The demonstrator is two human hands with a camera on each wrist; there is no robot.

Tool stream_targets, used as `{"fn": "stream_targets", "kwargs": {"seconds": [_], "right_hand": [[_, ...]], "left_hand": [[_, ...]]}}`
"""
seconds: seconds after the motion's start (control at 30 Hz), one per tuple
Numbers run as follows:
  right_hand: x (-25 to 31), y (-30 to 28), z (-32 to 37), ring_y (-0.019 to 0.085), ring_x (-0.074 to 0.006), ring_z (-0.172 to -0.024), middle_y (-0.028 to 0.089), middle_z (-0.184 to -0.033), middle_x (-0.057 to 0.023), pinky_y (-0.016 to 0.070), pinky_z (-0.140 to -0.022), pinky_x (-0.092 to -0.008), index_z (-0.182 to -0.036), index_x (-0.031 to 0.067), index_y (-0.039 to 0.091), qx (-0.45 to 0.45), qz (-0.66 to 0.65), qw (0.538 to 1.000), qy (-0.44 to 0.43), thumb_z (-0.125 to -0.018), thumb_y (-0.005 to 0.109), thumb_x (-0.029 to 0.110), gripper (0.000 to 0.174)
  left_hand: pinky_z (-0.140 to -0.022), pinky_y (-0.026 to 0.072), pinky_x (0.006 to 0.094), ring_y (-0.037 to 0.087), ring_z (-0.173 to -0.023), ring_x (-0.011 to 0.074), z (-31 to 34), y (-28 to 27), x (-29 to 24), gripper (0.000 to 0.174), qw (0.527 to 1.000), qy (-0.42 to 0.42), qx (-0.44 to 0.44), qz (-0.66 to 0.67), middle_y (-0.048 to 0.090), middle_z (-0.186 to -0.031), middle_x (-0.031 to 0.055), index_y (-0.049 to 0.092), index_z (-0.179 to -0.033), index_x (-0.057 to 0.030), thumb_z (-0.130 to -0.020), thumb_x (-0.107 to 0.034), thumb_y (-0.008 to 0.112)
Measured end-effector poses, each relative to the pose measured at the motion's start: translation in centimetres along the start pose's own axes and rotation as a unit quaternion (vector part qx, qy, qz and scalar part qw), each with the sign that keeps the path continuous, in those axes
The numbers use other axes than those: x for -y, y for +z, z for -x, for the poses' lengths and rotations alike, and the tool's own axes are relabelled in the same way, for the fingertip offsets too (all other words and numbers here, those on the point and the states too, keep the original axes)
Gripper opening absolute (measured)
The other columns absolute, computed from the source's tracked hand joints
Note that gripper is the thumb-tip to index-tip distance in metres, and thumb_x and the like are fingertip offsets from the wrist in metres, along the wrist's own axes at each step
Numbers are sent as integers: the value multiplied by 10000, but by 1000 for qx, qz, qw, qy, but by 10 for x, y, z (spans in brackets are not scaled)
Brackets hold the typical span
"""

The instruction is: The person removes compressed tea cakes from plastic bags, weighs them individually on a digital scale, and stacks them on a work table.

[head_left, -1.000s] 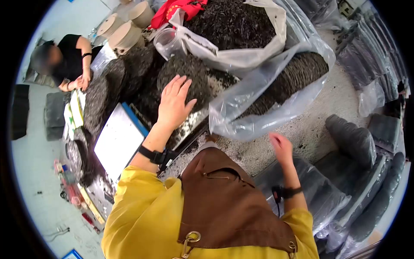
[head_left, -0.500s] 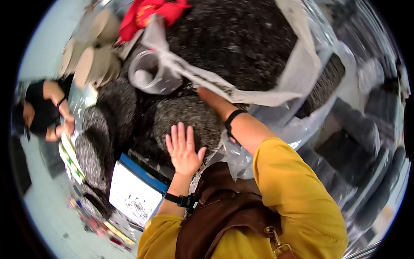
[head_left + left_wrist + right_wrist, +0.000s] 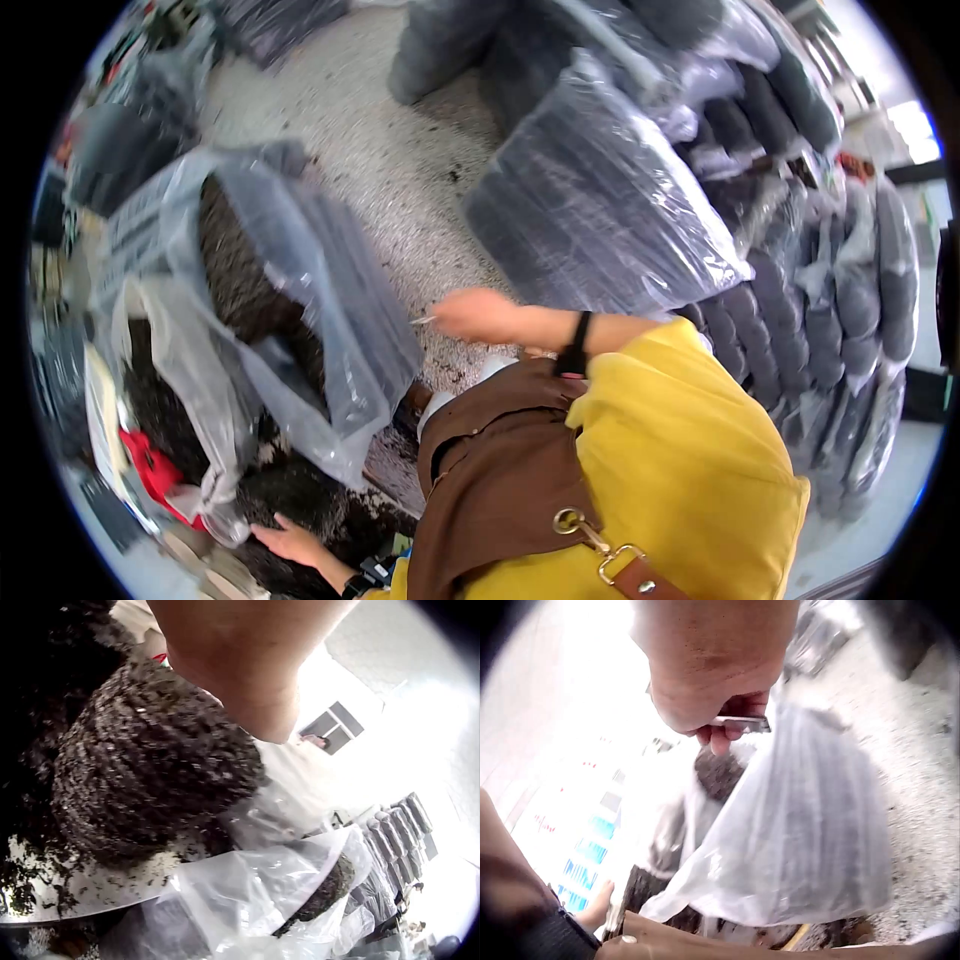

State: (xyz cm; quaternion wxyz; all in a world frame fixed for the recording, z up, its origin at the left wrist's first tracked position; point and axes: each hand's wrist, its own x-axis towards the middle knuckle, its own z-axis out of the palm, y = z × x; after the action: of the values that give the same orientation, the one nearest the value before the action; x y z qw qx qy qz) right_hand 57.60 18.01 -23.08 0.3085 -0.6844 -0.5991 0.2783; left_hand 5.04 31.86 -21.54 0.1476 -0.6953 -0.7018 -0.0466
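Note:
In the head view my right hand (image 3: 475, 315), fingers curled, is over the speckled floor beside the clear plastic bag (image 3: 350, 270). It grips a small thin object (image 3: 425, 320), which looks metallic (image 3: 742, 722) in the right wrist view; what it is I cannot tell. My left hand (image 3: 290, 543) is stretched out at the dark round stack (image 3: 300, 490), near a clear plastic cup (image 3: 228, 525). The left wrist view has the hand's near part (image 3: 240, 667) above the rough, flaky stack (image 3: 150, 765); its fingers are hidden there.
A whitish bag (image 3: 190, 350) of dark flakes and a red cloth (image 3: 155, 475) lie at the left. Plastic-wrapped dark bundles (image 3: 600, 200) stand ahead, with more stacked at the right. Speckled floor (image 3: 340, 110) runs between them and the bags.
The head view has swung to the right. My right hand has gone from beside the dark stack to over the floor, and a thin object now shows in it. My left hand stays by the stack.

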Motion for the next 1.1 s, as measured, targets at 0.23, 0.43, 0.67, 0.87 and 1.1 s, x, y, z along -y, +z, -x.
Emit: {"fn": "stream_targets", "kwargs": {"seconds": [0.23, 0.43, 0.67, 0.87, 1.1], "right_hand": [[-204, -251, 271, 580, -325, -912, 617, -982, -146, 460, -799, -416, -1018, 72, 606, -381, 301, 825, 289, -826, 539, 196, 238], [-304, -277, 342, 592, -342, -907, 635, -932, -165, 462, -780, -417, -925, 77, 643, -323, 131, 779, 521, -783, 574, 401, 360], [-173, -192, 307, 588, -372, -778, 620, -817, -189, 459, -679, -437, -875, 50, 630, -359, 19, 811, 461, -813, 587, 323, 283], [-108, -173, 286, 587, -366, -767, 616, -786, -179, 455, -664, -431, -897, 49, 629, -300, -16, 826, 477, -806, 608, 329, 296], [-89, -260, 207, 585, -343, -784, 620, -776, -153, 450, -684, -426, -886, 47, 590, -232, 94, 839, 484, -797, 600, 366, 332]], "left_hand": [[-1042, 274, 372, 397, -1216, 319, 5, -121, -303, 509, 892, 329, 106, 292, 445, -1285, 192, 397, -1279, 29, -795, -49, 534], [-954, 370, 384, 465, -1134, 315, 90, -216, -519, 476, 676, 681, 112, 261, 499, -1227, 137, 481, -1210, -38, -760, -100, 619], [-979, 348, 398, 433, -1167, 325, 126, -215, -653, 568, 563, 766, 97, 296, 477, -1247, 142, 447, -1244, -38, -731, -132, 672], [-994, 304, 422, 407, -1196, 276, 108, -161, -748, 699, 556, 799, -19, 226, 478, -1244, 109, 431, -1260, -51, -667, -253, 740], [-775, 365, 372, 520, -906, 215, 60, -138, -728, 218, 478, 833, 213, 180, 589, -829, 17, 626, -808, -120, -674, -266, 715]]}}
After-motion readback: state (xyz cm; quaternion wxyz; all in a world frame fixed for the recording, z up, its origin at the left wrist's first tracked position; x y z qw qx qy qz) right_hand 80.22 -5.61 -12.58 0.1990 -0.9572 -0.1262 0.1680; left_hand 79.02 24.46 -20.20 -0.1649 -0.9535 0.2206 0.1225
